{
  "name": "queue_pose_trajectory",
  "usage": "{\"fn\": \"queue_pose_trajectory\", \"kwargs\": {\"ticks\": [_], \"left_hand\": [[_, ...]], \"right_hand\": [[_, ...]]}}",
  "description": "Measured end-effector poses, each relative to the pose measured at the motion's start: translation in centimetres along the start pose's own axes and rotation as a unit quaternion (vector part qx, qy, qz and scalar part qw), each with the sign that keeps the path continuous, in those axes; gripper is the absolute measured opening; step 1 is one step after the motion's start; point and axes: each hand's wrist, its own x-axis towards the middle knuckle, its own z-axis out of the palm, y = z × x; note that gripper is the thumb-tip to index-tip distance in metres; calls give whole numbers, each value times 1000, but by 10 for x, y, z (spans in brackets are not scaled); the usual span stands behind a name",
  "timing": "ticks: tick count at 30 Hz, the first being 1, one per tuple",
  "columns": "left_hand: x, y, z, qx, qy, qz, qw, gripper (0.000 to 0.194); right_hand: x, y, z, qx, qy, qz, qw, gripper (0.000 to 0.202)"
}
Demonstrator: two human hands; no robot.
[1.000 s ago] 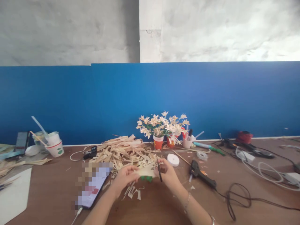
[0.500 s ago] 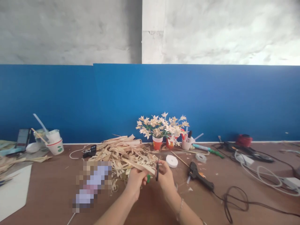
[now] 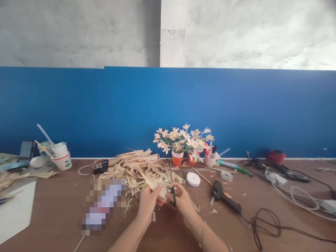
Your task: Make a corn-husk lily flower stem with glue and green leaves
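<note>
Near the front middle of the table, my left hand (image 3: 147, 200) pinches a wide, pale dried husk strip (image 3: 150, 182) between thumb and fingers. My right hand (image 3: 184, 202) is closed round black-handled scissors (image 3: 173, 197), whose thin blades point away from me. The scissors stand at the strip's right end, and the right fingertips are close to the strip, though I cannot tell if they touch it. Just beyond both hands lies a heap of husk strips and shavings (image 3: 126, 173). A small pale scrap (image 3: 154, 216) is below my left hand.
Husk flowers (image 3: 174, 136) stand in red paper cups (image 3: 177, 160) at the back. A white tape roll (image 3: 193, 179) and a black glue gun (image 3: 227, 200) with its cable lie to the right. Leftward are a blurred-out object (image 3: 105, 206) and white cups (image 3: 63, 162).
The husk strip has turned and shows a broader face. The scissors and right hand have shifted slightly left. The green bit by my left fingers is no longer visible.
</note>
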Motion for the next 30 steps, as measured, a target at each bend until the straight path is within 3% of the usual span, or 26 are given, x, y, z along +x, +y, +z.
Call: {"fn": "queue_pose_trajectory", "kwargs": {"ticks": [4,12,30], "left_hand": [[8,1,-8,-23,48,16,998,38],[12,10,-15,-43,117,31,992,37],[16,0,-16,-32,83,33,996,41]], "right_hand": [[-2,-7,-6,-53,-40,4,998,47],[-3,-1,-10,-163,-198,76,964,46],[-8,-7,-4,-119,-196,66,971,46]]}}
